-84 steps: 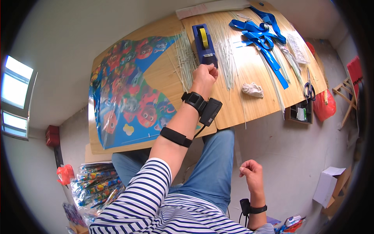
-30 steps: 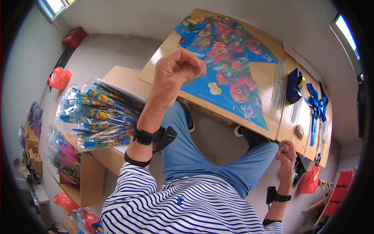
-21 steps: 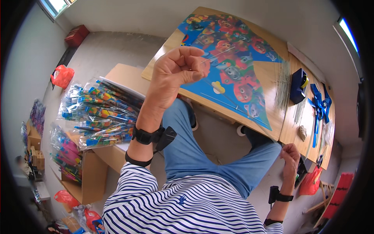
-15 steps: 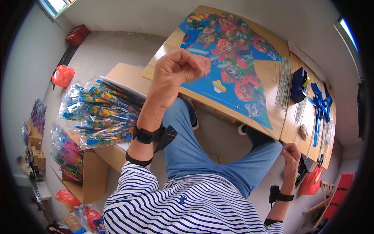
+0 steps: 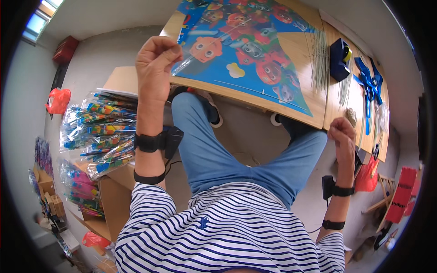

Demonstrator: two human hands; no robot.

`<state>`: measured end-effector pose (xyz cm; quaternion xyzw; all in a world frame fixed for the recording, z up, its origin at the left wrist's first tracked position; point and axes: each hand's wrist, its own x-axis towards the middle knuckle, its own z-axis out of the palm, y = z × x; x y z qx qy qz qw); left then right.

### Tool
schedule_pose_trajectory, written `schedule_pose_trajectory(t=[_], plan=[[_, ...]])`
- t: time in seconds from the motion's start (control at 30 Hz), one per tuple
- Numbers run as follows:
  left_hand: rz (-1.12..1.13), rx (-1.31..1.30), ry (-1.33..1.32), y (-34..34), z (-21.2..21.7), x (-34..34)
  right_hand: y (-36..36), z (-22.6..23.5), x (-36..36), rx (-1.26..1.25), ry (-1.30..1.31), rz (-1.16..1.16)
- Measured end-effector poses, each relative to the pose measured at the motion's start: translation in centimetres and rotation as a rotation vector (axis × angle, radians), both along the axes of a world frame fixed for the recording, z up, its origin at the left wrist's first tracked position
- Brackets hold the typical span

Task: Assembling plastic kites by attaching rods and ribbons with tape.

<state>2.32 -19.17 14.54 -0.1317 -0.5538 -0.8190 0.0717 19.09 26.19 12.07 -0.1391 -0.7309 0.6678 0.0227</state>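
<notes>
Since half a second ago the view has tipped a little, so the wooden table (image 5: 318,119) now sits higher and further right, while the left hand (image 5: 154,63) stays raised in front of the camera. Nearly three seconds back that hand was stretched out over the table beside the blue tape dispenser (image 5: 339,59); now it is drawn in near the table's front left corner, fingers pinched shut on the corner of a clear plastic sleeve (image 5: 200,54) with a thin stick running through it, held just over the colourful cartoon kite (image 5: 255,50). The kite lies flat on the table, blue with orange, red and pink cartoon faces, covering most of the left board. The right hand (image 5: 342,134) stays curled into a closed fist at the table's near edge on the right; whether it holds anything cannot be told. Beyond the kite a fan of thin sticks (image 5: 318,59) lies beside the dispenser, with blue ribbon strips (image 5: 371,86) further right. Left of the person, a pile of packaged kites (image 5: 100,132) in clear wrappers, striped in many colours, rests on a low cardboard box (image 5: 114,200). An orange-red plastic bag (image 5: 58,100) lies on the floor at the far left, and a dark red box (image 5: 66,48) sits by the wall.
</notes>
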Motion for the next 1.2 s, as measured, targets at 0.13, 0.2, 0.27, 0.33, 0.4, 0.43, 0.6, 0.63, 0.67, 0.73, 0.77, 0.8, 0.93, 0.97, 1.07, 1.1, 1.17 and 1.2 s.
schedule_pose_trajectory(t=[0.13,0.2,0.27,0.33,0.4,0.43,0.6,0.63,0.67,0.73,0.77,0.8,0.93,0.97,1.07,1.1,1.17,1.2], plan=[[0.104,-0.130,-0.080,-0.7,-1.6,-0.7,-0.1,-0.4,-2.2,-0.053,-0.042,-0.031],[0.171,-0.203,-0.136,-1.6,-2.6,-1.1,-0.3,-0.6,-3.3,-0.042,-0.051,0.024],[0.186,-0.255,-0.171,-2.1,-3.8,-1.6,0.7,-2.7,-4.6,0.082,-0.075,0.074],[0.168,-0.269,-0.214,-2.4,-5.5,-2.4,0.3,-3.3,-5.7,0.101,-0.089,0.072],[0.175,-0.288,-0.280,-2.5,-6.8,-3.0,0.4,-3.9,-6.6,0.120,-0.139,0.059],[0.162,-0.286,-0.287,-2.6,-7.4,-3.3,0.6,-4.4,-7.0,0.146,-0.171,0.091],[0.142,-0.401,-0.362,-2.3,-10.0,-4.1,1.7,-6.2,-7.7,0.134,-0.259,0.063],[0.137,-0.424,-0.371,-2.1,-10.4,-4.2,2.0,-6.6,-7.8,0.134,-0.293,0.067],[0.130,-0.423,-0.376,-1.8,-10.8,-4.4,2.3,-6.9,-7.8,0.135,-0.326,0.071],[0.141,-0.470,-0.398,-1.3,-11.3,-4.7,2.5,-7.3,-8.1,0.156,-0.338,0.074],[0.137,-0.471,-0.403,-1.1,-11.7,-4.7,2.6,-7.5,-8.2,0.178,-0.344,0.079],[0.149,-0.462,-0.395,-0.7,-11.9,-4.7,2.5,-7.7,-8.2,0.178,-0.350,0.076],[0.180,-0.504,-0.376,0.4,-13.1,-5.3,2.9,-8.8,-8.5,0.392,-0.385,0.027],[0.177,-0.505,-0.379,0.6,-13.4,-5.4,3.1,-9.3,-8.6,0.443,-0.387,0.016],[0.193,-0.538,-0.369,1.0,-14.0,-5.2,3.3,-10.4,-8.9,0.502,-0.369,0.023],[0.205,-0.564,-0.359,0.5,-14.2,-5.2,3.1,-10.8,-9.1,0.497,-0.368,0.036],[0.237,-0.598,-0.355,0.0,-15.0,-5.1,3.0,-11.3,-9.2,0.662,-0.295,0.062],[0.228,-0.616,-0.354,0.1,-15.8,-5.4,2.9,-11.3,-9.2,0.681,-0.305,0.058]])
